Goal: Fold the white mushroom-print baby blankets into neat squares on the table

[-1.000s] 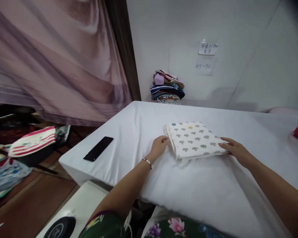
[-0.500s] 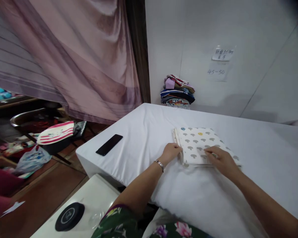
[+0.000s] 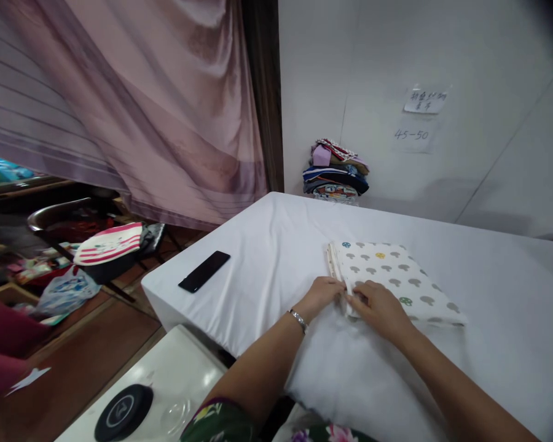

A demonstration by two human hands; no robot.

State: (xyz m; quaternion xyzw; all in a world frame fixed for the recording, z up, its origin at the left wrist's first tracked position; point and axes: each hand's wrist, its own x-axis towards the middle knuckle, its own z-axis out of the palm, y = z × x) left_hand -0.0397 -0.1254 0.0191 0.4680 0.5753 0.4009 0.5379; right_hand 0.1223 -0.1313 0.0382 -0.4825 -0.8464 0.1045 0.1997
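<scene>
A folded white cloth [image 3: 391,264] printed with grey mushrooms and a few blue, yellow and green spots lies flat on the white-covered table [image 3: 267,258]. At its near left corner, my left hand [image 3: 323,293] has its fingers closed on the layered edge; a silver bracelet is on that wrist. Just beside it, my right hand [image 3: 380,307] bends over the same corner, thumb and fingers pinching the cloth close to the left fingertips. The cloth's near left corner is partly hidden under both hands.
A black phone [image 3: 204,271] lies on the table's left part. Folded clothes are stacked [image 3: 335,172] by the wall at the back. Front left, a white surface [image 3: 179,350] holds a round black object [image 3: 123,412]. A chair [image 3: 110,245] stands left, near a pink curtain [image 3: 188,110].
My right hand has moved left across the cloth from its middle to the near left corner, beside my left hand. The left hand stays at the left edge. The view has shifted slightly.
</scene>
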